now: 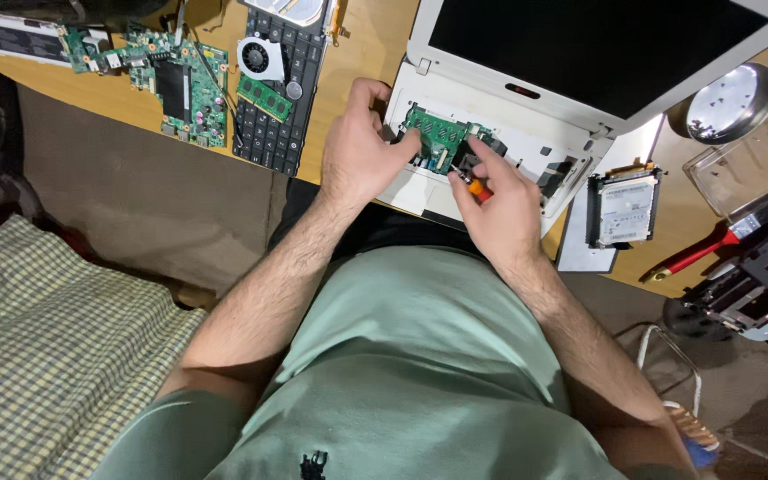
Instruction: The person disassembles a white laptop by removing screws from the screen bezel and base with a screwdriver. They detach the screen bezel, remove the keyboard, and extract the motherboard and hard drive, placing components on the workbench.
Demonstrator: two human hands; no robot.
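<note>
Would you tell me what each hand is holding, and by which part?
The right hand holds a small screwdriver by its orange handle. The left hand holds nothing; its fingertips rest on the green board.

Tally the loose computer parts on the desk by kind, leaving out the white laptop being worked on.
Green circuit boards: 1
Black keyboards: 1
Cooling fans: 1
Loose memory sticks: 1
Hard drives: 2, second at top edge
Total: 6

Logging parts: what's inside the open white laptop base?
Inside the white laptop base: a green circuit board and black parts. The left hand and right hand cover the rest.
</note>
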